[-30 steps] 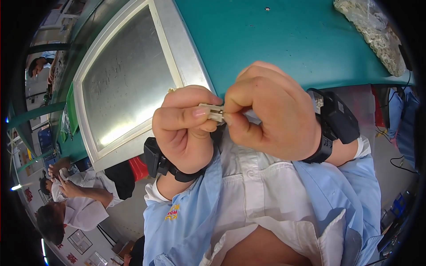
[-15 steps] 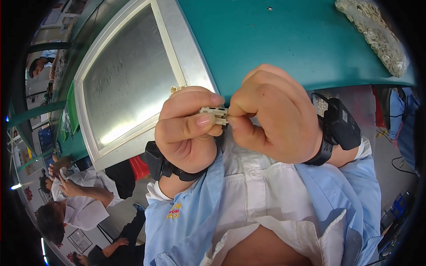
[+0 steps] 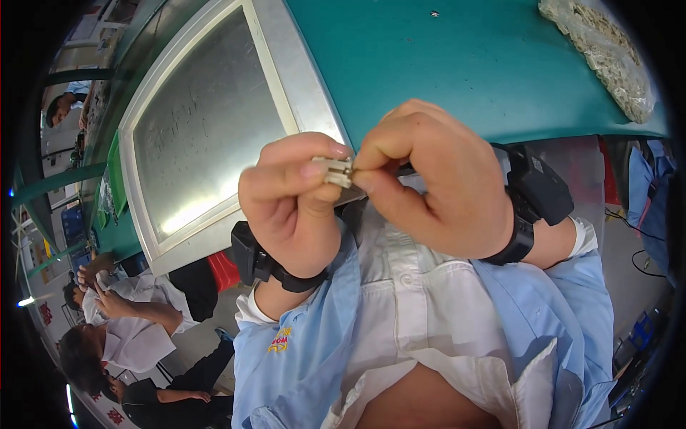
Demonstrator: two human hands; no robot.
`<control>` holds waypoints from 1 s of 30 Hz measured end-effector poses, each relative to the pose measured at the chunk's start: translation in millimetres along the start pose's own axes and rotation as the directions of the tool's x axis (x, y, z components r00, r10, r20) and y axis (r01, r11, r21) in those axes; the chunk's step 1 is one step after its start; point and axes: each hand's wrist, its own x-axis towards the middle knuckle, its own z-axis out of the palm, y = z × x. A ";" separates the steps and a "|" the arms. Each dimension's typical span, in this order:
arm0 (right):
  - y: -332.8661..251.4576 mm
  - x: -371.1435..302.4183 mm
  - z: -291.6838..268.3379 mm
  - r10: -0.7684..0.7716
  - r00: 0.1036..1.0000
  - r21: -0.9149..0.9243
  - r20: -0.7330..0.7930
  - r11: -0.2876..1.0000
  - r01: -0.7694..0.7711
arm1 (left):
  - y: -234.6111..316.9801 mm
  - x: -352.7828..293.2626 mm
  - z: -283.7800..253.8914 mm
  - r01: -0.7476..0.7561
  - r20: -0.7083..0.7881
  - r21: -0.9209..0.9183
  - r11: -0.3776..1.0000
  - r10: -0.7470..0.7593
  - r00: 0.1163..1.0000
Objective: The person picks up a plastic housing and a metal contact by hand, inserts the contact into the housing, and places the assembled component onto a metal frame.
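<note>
Head view: two hands meet in the middle, raised in front of the chest and just over the near edge of the green table [image 3: 457,64]. Between them is one small cream-coloured plastic part [image 3: 334,171], blocky, with a short metal tip at its right end. The left hand [image 3: 293,204] is curled, thumb and forefinger pinching the part from its left side. The right hand [image 3: 436,189] is also curled, its thumb and forefinger closed on the metal tip, so both hands grip the same piece and their fingertips nearly touch. What the part is exactly cannot be told; it is small and mostly covered by fingers.

Each wrist carries one black band with a black box on it, two in all: one on the left wrist [image 3: 254,257], one on the right wrist [image 3: 532,193]. Both forearms wear light blue sleeves with white cuffs.

On the table lies one large rectangular metal tray [image 3: 207,129] with a raised rim, set at a slant to the left of the hands. At the table's far right corner rests one clear plastic bag [image 3: 607,50], long and lumpy, filled with many small pale pieces, too many and too blurred to count.

A small yellow and red emblem [image 3: 280,340] sits on the left chest of the blue jacket. At lower left two other people [image 3: 121,336] in white shirts sit side by side, and a third person [image 3: 61,107] shows at far left.
</note>
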 end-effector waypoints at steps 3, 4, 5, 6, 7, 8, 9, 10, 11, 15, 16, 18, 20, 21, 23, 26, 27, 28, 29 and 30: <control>3.4 4.8 -4.8 0.024 0.999 -0.011 0.028 1.000 -0.024 | 2.6 1.5 0.6 0.243 -0.050 -0.156 0.957 -0.254 0.966; 4.5 6.4 -6.5 0.046 0.998 -0.034 0.048 0.998 -0.044 | 3.6 2.7 0.7 0.355 -0.059 -0.237 0.904 -0.378 0.924; 5.6 7.7 -7.5 0.068 0.995 -0.058 0.067 0.996 -0.064 | 5.4 5.0 0.9 0.354 -0.059 -0.236 0.905 -0.377 0.925; 6.7 8.7 -7.9 0.066 0.996 -0.057 0.067 0.996 -0.062 | 7.8 8.2 1.4 0.426 -0.045 -0.323 0.845 -0.463 0.885; 7.3 10.0 -8.7 0.087 0.994 -0.049 0.070 0.995 -0.084 | 10.2 11.8 2.1 0.488 -0.024 -0.406 0.773 -0.543 0.840; 8.0 11.2 -9.4 0.109 0.991 -0.041 0.074 0.993 -0.106 | 11.3 13.6 2.4 0.542 0.006 -0.483 0.688 -0.616 0.788; 8.8 12.2 -9.9 0.131 0.988 -0.033 0.078 0.991 -0.129 | 11.2 13.8 2.1 0.540 0.006 -0.483 0.689 -0.614 0.789; 9.9 13.0 -10.4 0.129 0.989 -0.034 0.077 0.991 -0.127 | 10.8 13.4 1.8 0.554 0.025 -0.511 0.657 -0.633 0.774; 11.1 13.7 -10.9 0.124 0.987 -0.006 0.098 0.992 -0.124 | 10.0 12.9 1.4 0.566 0.044 -0.539 0.623 -0.651 0.758; 13.8 14.0 -14.8 0.276 0.940 0.251 0.199 0.913 -0.321 | 7.8 12.1 1.2 0.547 0.088 -0.550 0.631 -0.608 0.789; 14.3 13.7 -16.2 0.410 0.864 0.420 0.291 0.757 -0.501 | 7.0 11.9 1.5 0.530 0.100 -0.543 0.651 -0.576 0.811; 15.6 13.6 -17.6 0.507 0.761 0.545 0.405 0.534 -0.646 | 4.7 11.5 1.6 0.522 0.097 -0.503 0.689 -0.555 0.826; 16.5 13.7 -18.9 0.526 0.720 0.555 0.452 0.466 -0.689 | 2.7 10.9 1.9 0.496 0.092 -0.418 0.761 -0.507 0.857; 16.6 13.7 -19.3 0.534 0.699 0.557 0.476 0.432 -0.709 | 1.8 10.3 1.6 0.497 0.092 -0.418 0.760 -0.509 0.856; 15.6 13.7 -19.9 0.540 0.690 0.559 0.482 0.416 -0.717 | 0.6 9.2 0.8 0.484 0.104 -0.422 0.766 -0.490 0.866; 15.0 13.9 -19.3 0.550 0.671 0.559 0.497 0.389 -0.732 | -0.9 9.0 0.4 0.474 0.110 -0.432 0.768 -0.477 0.872; 15.6 14.3 -18.0 0.554 0.681 0.570 0.479 0.394 -0.721 | -1.5 9.4 0.5 0.471 0.112 -0.438 0.766 -0.473 0.874; 16.3 14.7 -16.2 0.557 0.691 0.580 0.461 0.400 -0.710 | -1.7 9.6 0.6 0.468 0.115 -0.445 0.764 -0.469 0.876; 16.8 14.8 -14.4 0.560 0.700 0.589 0.443 0.406 -0.698 | -1.1 9.9 1.1 0.467 0.115 -0.444 0.765 -0.468 0.876; 16.5 14.1 -12.0 0.558 0.701 0.590 0.443 0.407 -0.697 | 0.0 10.5 1.9 0.482 0.094 -0.479 0.734 -0.503 0.859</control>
